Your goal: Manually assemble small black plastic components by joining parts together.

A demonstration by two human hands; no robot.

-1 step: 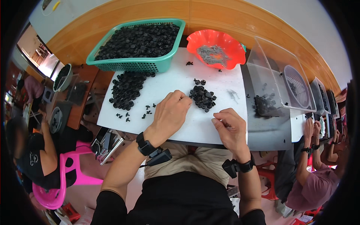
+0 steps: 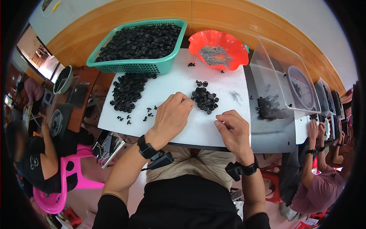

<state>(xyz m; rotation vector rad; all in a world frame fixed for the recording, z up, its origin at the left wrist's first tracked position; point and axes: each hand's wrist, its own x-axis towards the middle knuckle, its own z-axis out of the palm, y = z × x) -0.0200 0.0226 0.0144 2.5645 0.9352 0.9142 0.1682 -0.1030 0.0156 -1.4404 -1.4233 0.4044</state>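
Fisheye view, evenly lit and fairly bright; overexposed doorway (image 2: 48, 63) at upper left; white sheet (image 2: 198, 130) at centre pale, faintly shadowed beside the hands (image 2: 171, 115) (image 2: 235, 131); glints on clear bin (image 2: 272, 63) at right; wood panelling (image 2: 228, 14) bowed along top; corners black, detail softening toward edges.

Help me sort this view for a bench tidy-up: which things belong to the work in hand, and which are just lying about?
Likely in the work:
left hand, at the smaller black pile
right hand
larger black pile
green basket of black parts
red bowl of grey pieces
white sheet

Likely just about:
pink chair
red plastic seat
yellow object, upper left
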